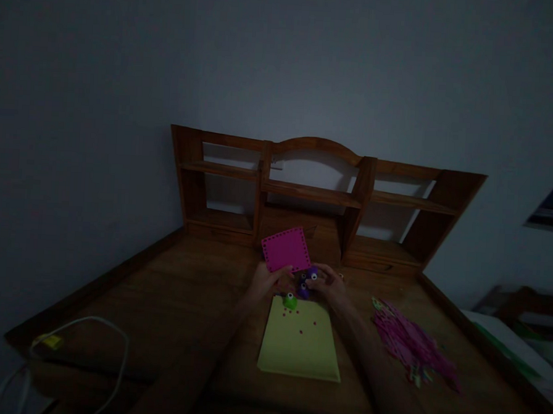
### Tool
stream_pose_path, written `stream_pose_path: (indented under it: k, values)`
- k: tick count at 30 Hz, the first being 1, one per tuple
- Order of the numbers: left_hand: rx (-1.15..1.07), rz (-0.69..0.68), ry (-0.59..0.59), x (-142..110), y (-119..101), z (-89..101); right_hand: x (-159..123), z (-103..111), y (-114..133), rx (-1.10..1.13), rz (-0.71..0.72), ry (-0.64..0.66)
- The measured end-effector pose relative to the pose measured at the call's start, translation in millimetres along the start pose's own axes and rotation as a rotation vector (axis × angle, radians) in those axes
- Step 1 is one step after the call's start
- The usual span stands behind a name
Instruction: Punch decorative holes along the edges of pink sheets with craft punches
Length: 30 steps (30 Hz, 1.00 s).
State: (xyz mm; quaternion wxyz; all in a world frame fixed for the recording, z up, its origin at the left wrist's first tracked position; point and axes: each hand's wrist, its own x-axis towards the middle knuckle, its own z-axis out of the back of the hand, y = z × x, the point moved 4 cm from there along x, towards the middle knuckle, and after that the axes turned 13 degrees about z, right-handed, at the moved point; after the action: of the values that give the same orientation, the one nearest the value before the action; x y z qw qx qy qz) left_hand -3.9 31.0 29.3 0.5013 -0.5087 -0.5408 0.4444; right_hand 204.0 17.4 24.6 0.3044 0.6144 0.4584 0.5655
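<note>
My left hand [267, 279] is closed on the lower edge of a pink rectangular panel [286, 251] with holes along its rim, held tilted above the desk. Beside it, my right hand [330, 284] has its fingers closed around a small purple piece [312, 274] with a white eye-like dot. Another purple piece [303, 291] sits just below those fingers. A green piece [290, 301] with a similar eye rests on the top edge of a yellow pad of paper [299, 353]. Several tiny pink dots lie scattered on the pad.
A bundle of pink strips [406, 337] lies on the wooden desk [183, 295] at right. A wooden shelf unit [309, 193] stands along the back. At the front left are a white cable [112, 327] and a small yellow object [52, 342].
</note>
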Motion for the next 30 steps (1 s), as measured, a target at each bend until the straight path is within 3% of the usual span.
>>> stream_pose_path:
  k: [14,30]
  values:
    - [-0.097,-0.018,-0.056,-0.5,1.2,-4.0,-5.3,-11.3,-18.8,0.017,-0.056,0.074]
    - [-0.086,0.005,0.013,-0.6,6.1,-9.5,-6.9,-14.6,-8.2,-0.064,-0.047,0.140]
